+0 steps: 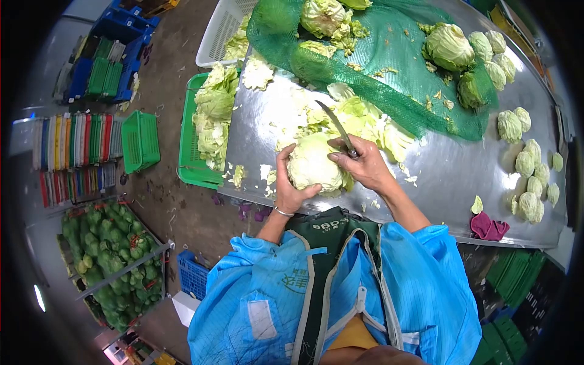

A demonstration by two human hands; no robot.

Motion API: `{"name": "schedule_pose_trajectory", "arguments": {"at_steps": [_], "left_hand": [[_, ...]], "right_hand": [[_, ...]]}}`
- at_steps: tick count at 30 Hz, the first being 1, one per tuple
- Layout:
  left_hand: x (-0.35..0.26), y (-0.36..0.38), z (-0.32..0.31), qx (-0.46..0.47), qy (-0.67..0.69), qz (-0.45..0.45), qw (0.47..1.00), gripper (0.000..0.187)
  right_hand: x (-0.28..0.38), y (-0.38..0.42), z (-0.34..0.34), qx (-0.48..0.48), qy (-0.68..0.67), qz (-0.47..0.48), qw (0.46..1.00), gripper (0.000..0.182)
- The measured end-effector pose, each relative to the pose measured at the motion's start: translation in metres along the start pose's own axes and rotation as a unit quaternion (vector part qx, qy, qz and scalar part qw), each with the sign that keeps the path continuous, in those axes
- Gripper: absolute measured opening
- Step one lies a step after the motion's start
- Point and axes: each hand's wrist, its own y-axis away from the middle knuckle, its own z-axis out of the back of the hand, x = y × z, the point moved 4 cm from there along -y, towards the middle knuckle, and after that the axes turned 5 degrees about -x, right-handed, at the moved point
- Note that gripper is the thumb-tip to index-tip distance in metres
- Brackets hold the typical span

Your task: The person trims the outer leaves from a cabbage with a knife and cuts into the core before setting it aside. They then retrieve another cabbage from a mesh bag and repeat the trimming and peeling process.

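A pale green cabbage point(314, 163) rests at the near edge of the metal table point(438, 176). My left hand point(289, 182) is wrapped round its left side, fingers and thumb curved against the leaves. On the cabbage's right side, my right hand point(364, 163) has its fingers closed on the handle of a curved knife point(338, 126), whose blade points up and left, away from me. That hand also touches the cabbage. Loose trimmed leaves point(365, 121) lie just beyond the cabbage and the knife.
A green net point(389, 91) with untrimmed cabbages point(449, 47) covers the table's far part. Trimmed cabbages point(510, 126) stand at the right, near a maroon cloth point(488, 227). Left of the table are a green crate point(190, 140) with leaves and a white crate point(213, 36).
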Motion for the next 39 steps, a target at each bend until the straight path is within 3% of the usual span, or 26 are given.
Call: {"name": "schedule_pose_trajectory", "arguments": {"at_steps": [2, 3, 6, 8, 11, 13, 14, 16, 17, 21, 24, 25, 27, 29, 30, 32, 34, 35, 36, 39], "left_hand": [[0.000, 0.001, 0.000, -0.002, 0.012, 0.012, 1.000, 0.100], [0.000, 0.002, 0.000, -0.002, 0.019, 0.019, 1.000, 0.100], [0.007, 0.005, 0.005, 0.030, -0.073, -0.029, 0.996, 0.099], [-0.001, 0.006, 0.003, 0.047, -0.107, -0.057, 0.992, 0.098], [-0.023, 0.001, -0.001, 0.070, -0.224, -0.153, 0.960, 0.100], [-0.030, 0.000, -0.001, 0.084, -0.300, -0.194, 0.930, 0.101], [-0.031, -0.001, -0.002, 0.091, -0.325, -0.200, 0.920, 0.101], [-0.030, -0.006, -0.005, 0.104, -0.361, -0.216, 0.901, 0.101], [-0.029, -0.008, -0.005, 0.109, -0.372, -0.224, 0.894, 0.101], [-0.029, -0.017, -0.009, 0.134, -0.453, -0.248, 0.846, 0.099], [-0.016, -0.020, -0.010, 0.170, -0.497, -0.239, 0.816, 0.098], [-0.011, -0.020, -0.010, 0.183, -0.498, -0.230, 0.816, 0.097], [0.001, -0.019, -0.008, 0.210, -0.500, -0.208, 0.814, 0.095], [0.012, -0.015, -0.002, 0.202, -0.445, -0.178, 0.854, 0.097], [0.014, -0.014, 0.000, 0.196, -0.418, -0.163, 0.872, 0.097], [0.013, -0.011, 0.006, 0.158, -0.269, -0.067, 0.948, 0.095], [0.017, -0.007, 0.009, 0.112, -0.076, 0.054, 0.989, 0.093], [0.021, -0.005, 0.009, 0.088, 0.039, 0.123, 0.988, 0.092], [0.025, -0.002, 0.008, 0.062, 0.153, 0.189, 0.968, 0.090], [0.039, 0.003, 0.002, 0.034, 0.328, 0.250, 0.911, 0.087]], "right_hand": [[-0.004, 0.004, -0.003, -0.010, 0.009, 0.035, 0.999, 0.025], [-0.002, 0.006, -0.002, -0.020, -0.002, 0.017, 1.000, 0.014], [-0.024, 0.003, 0.007, -0.082, -0.046, -0.036, 0.995, 0.011], [-0.057, -0.003, 0.021, -0.124, -0.054, -0.149, 0.980, 0.009], [-0.075, -0.007, 0.032, -0.103, -0.016, -0.133, 0.986, 0.026], [-0.040, 0.002, 0.025, -0.052, -0.015, -0.100, 0.993, 0.039], [-0.019, 0.004, 0.020, 0.021, 0.011, -0.157, 0.987, 0.047], [-0.008, -0.001, 0.010, 0.010, 0.114, -0.002, 0.993, 0.052], [-0.009, -0.002, 0.007, 0.009, 0.169, 0.016, 0.986, 0.058], [-0.031, -0.006, -0.003, 0.003, 0.217, -0.017, 0.976, 0.057], [-0.055, -0.008, -0.002, 0.037, 0.092, -0.132, 0.986, 0.054], [-0.067, -0.006, -0.005, 0.010, 0.095, -0.103, 0.990, 0.050], [-0.089, 0.002, -0.001, 0.018, 0.039, -0.199, 0.979, 0.047], [-0.103, 0.013, 0.012, 0.009, -0.031, -0.303, 0.953, 0.038], [-0.119, 0.016, 0.018, -0.026, -0.001, -0.277, 0.960, 0.037], [-0.119, 0.020, 0.031, -0.003, 0.089, -0.232, 0.969, 0.046], [-0.104, 0.020, 0.035, -0.040, 0.165, -0.124, 0.978, 0.056], [-0.094, 0.021, 0.037, -0.059, 0.202, -0.068, 0.975, 0.061], [-0.085, 0.021, 0.034, -0.034, 0.129, -0.089, 0.987, 0.065], [-0.038, 0.017, 0.021, 0.039, -0.053, -0.133, 0.989, 0.074]]}}
